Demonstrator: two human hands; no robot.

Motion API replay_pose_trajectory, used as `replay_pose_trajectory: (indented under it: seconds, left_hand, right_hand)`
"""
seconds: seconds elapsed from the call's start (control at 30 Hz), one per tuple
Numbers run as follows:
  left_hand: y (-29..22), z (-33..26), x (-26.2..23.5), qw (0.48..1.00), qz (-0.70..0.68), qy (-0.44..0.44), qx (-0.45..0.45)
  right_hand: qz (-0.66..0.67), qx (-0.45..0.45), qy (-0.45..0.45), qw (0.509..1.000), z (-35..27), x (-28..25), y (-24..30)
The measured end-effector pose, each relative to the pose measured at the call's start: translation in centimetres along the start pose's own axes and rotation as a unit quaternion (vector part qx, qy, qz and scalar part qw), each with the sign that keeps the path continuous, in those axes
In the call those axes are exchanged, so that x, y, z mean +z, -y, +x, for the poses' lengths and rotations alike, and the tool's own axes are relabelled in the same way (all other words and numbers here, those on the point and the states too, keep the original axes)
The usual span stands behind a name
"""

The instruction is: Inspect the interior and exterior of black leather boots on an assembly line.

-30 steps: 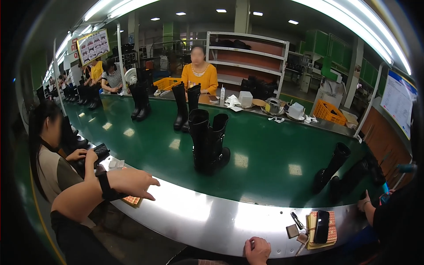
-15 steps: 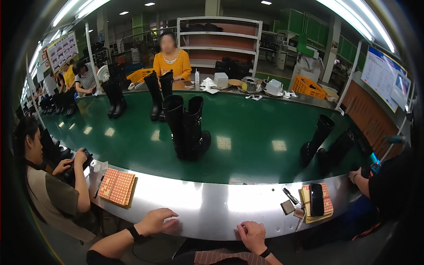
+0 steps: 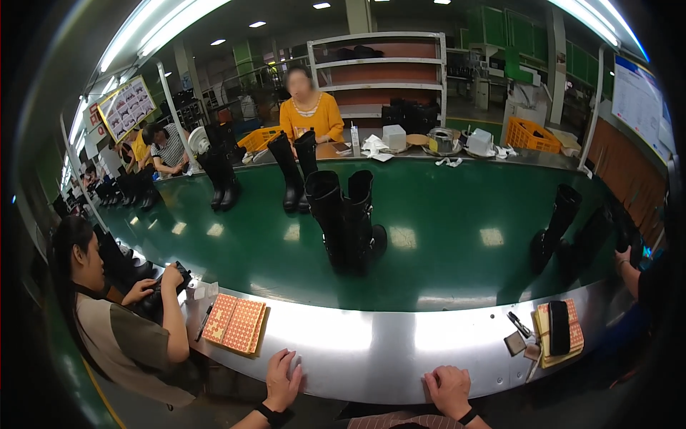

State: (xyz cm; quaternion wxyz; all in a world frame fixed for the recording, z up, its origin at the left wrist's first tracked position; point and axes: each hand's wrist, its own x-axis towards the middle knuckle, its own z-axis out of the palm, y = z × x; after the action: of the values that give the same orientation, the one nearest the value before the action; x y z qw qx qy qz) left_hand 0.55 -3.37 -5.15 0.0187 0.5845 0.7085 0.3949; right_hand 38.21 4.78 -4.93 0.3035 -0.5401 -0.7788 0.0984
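My left hand (image 3: pixel 284 381) is at the near edge of the metal worktop (image 3: pixel 343 361), holding nothing, its fingers apart and pointing forward. My right hand (image 3: pixel 449 390) rests at the same edge farther right, fingers loosely bent, thumb apart, nothing visible in it. Ahead of them, a pair of tall black boots (image 3: pixel 336 225) with buckles stands upright on the green surface (image 3: pixel 443 272). Nearest my left hand lies a stack of orange-and-white patterned cards or pads (image 3: pixel 234 323). A similar stack (image 3: pixel 577 329) with a black phone (image 3: pixel 559 327) on it lies beyond my right hand.
More black boots (image 3: pixel 289 175) stand farther back and at right (image 3: pixel 556 225). Small tools and blocks (image 3: pixel 516 343) lie beside the right stack. A co-worker (image 3: pixel 118 322) handles a dark boot at left; another sits across (image 3: pixel 311 118); a person's arm (image 3: pixel 627 272) reaches in at right.
The view has swung left, so everything sits farther right. My left hand has turned, its fingers now pointing forward instead of rightward. My right hand stays at the worktop edge.
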Motion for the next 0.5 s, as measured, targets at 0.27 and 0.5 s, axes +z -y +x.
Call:
replay_pose_trajectory:
  seconds: [0.27, 0.5]
  left_hand:
    - [0.8, 0.2, 2.1, 0.976, -0.058, -0.131, -0.166]
    - [-0.9, 2.2, 2.1, 0.984, 0.121, -0.087, -0.097]
  right_hand:
    - [-0.028, 0.034, 0.037, 0.998, -0.9, 1.3, 1.4]
    - [0.0, 0.041, 0.034, 0.999, 0.7, 0.3, 2.6]
